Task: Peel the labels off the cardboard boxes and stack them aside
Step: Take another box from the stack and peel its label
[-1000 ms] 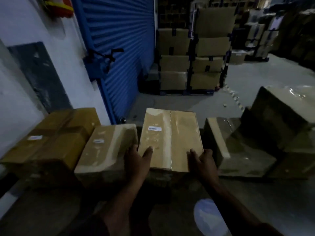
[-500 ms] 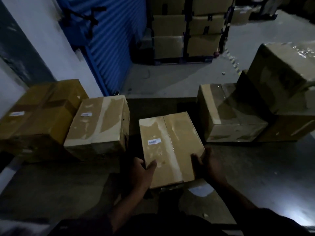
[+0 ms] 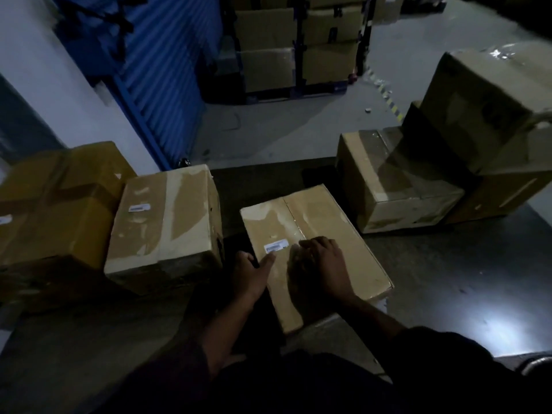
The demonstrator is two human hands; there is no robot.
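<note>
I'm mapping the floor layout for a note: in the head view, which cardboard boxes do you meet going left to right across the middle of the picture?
Dark yellow taped box → labelled box beside it → box under the hands → pale taped box → large box at the far right.

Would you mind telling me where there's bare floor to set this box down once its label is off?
Bare floor lies right of the box under both hands, in front of the taped box, and nearer the shutter. The left is crowded: the labelled box sits close beside it.
</note>
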